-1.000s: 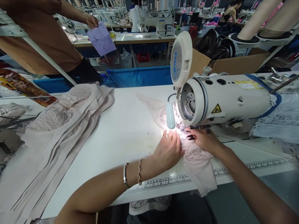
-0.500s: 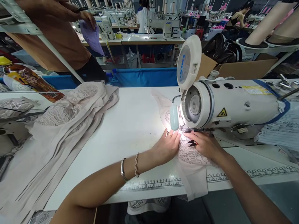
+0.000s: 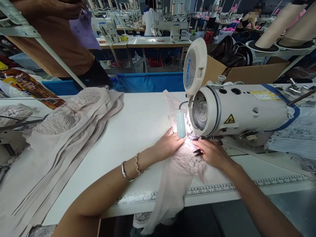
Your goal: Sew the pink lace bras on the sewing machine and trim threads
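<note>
A pale pink lace-and-mesh fabric piece lies under the head of a white sewing machine, and its mesh tail drops over the table's front edge. My left hand rests on the fabric left of the needle area, fingers stretched and thumb apart. On the other side, my right hand presses the lace with its fingertips. Small thread snips with black pointed blades are tucked in its fingers. A small lamp lights the spot and hides part of the fabric; the needle itself cannot be made out.
A heap of similar pale fabric pieces covers the table's left side. A ruler strip runs along the front edge. Behind are a blue cloth bin, a cardboard box and a standing person holding purple paper.
The fabric's tail has swung left, and more of it now hangs over the front edge. My left hand has shifted slightly left and up, its thumb spread wider. The snips stay in my right hand.
</note>
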`<state>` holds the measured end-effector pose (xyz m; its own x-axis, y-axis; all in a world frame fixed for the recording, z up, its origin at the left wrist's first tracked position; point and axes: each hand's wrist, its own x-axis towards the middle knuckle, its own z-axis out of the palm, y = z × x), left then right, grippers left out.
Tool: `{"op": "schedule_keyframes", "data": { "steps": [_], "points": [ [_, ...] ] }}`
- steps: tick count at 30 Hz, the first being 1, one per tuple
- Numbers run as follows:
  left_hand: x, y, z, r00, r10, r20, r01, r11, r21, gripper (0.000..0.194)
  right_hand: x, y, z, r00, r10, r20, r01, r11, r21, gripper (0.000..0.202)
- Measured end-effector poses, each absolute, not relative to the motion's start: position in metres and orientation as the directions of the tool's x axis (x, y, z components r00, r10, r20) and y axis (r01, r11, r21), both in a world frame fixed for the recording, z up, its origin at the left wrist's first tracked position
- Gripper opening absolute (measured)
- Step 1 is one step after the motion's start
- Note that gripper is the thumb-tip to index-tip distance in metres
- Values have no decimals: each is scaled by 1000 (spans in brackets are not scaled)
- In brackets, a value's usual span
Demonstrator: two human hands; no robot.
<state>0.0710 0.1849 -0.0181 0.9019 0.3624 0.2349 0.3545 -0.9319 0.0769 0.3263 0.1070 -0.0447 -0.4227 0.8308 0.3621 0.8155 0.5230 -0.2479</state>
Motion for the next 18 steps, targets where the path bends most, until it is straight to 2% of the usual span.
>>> {"op": "schedule_keyframes", "data": {
  "steps": [4,7,9,12,14,18],
  "points": [
    [80,169,-13,852,410,325,420,-907,43,35,320,105,-41,-410,827,384,816,521,-251,58],
    [89,148,-18,815,441,374,406,-897,173,28,317,104,-40,-401,826,396,814,520,-258,54],
    [91,140,-23,822,449,350,380,-890,251,18,318,102,-39,-400,827,394,812,519,-266,54],
    [88,141,-24,853,434,291,356,-890,283,11,322,99,-36,-399,828,395,807,521,-278,54],
    [84,146,-22,871,402,281,312,-896,317,14,325,99,-34,-411,807,423,798,543,-260,51],
    [81,153,-18,898,355,261,253,-900,354,27,324,100,-29,-500,711,494,769,627,-125,47]
  ]
}}
